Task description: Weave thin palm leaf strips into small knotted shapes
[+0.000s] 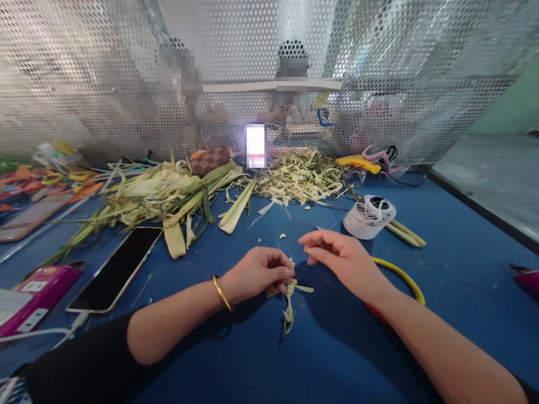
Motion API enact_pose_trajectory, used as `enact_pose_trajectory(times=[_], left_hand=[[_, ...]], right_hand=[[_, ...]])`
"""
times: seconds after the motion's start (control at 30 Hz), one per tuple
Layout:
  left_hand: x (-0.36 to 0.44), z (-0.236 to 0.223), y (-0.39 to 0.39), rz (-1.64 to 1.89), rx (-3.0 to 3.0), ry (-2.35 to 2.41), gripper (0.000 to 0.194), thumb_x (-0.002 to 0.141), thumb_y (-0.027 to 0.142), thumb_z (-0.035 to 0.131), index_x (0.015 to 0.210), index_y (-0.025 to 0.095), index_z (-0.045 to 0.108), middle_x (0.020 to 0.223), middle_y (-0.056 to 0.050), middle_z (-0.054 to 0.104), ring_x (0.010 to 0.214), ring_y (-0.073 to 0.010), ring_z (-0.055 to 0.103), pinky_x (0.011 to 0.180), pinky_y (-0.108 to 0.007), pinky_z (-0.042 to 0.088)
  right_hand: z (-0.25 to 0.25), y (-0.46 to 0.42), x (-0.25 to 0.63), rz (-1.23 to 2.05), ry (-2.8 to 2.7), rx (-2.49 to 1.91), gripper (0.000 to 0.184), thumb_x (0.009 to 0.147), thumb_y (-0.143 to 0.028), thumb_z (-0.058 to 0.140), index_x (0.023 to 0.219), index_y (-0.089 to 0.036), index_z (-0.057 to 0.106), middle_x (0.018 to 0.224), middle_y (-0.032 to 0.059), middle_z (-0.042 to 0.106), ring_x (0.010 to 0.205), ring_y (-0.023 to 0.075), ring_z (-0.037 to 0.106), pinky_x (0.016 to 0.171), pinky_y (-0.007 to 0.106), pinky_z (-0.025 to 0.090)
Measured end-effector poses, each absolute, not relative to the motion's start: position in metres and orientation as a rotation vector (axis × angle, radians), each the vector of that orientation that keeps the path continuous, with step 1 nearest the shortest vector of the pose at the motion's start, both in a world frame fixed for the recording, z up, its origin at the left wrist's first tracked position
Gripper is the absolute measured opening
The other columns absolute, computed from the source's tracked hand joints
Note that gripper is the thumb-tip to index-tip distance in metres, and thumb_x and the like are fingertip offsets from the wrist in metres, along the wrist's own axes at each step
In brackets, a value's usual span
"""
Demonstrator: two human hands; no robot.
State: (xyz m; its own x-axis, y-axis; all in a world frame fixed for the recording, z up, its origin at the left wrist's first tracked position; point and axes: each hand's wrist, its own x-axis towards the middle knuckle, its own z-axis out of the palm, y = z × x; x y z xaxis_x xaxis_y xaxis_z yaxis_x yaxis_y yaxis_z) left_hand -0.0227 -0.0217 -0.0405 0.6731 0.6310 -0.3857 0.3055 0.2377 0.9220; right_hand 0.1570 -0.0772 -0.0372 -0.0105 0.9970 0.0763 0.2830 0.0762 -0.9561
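My left hand (267, 270), with a gold bangle at the wrist, is closed in a pinch on a small woven leaf-strip figure (289, 289). Pale strips stick out from the figure, and a twisted tail hangs below the fingers. To its right, my right hand (337, 255) is raised over the blue table, apart from the figure. Its thumb and fingers are drawn together; whether a thin strand is between them is too small to tell. Near the right hand stands a spool of white thread (366, 220), and a yellow curved handle (402, 274) lies partly behind the forearm.
Behind my hands lie long pale green leaves (155, 193) and a heap of shredded strips (303, 177). A phone (118, 269) on a cable and a purple power strip (40, 294) are at left. Yellow-handled scissors (357, 163) lie by the perforated screen (252, 56).
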Motion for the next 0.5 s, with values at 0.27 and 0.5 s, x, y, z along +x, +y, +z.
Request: enact_pose_trajectory(times=[0.27,0.5], left_hand=[[-0.025,-0.041,-0.021,0.252,1.337,0.845,0.016,0.073,0.027,0.062,0.075,0.014,0.053,0.065,0.001,0.06,0.052,-0.0071,0.054,0.049,-0.019,0.039],[-0.024,-0.042,-0.02,0.248,1.339,0.839,0.016,0.073,0.027,0.064,0.075,0.014,0.054,0.064,0.001,0.061,0.052,-0.0069,0.054,0.048,-0.018,0.04]], right_hand=[[-0.047,-0.076,0.159,0.925,-1.832,-1.524,0.011,0.075,-0.014,0.063,0.081,-0.021,0.068,0.078,-0.0011,0.059,0.066,0.0109,0.055,0.062,0.025,0.043],[-0.05,-0.077,0.149,0.844,-1.846,-1.535,0.009,0.08,-0.017,0.061,0.071,-0.019,0.064,0.073,-0.0015,0.056,0.067,0.0113,0.053,0.061,0.024,0.039]])
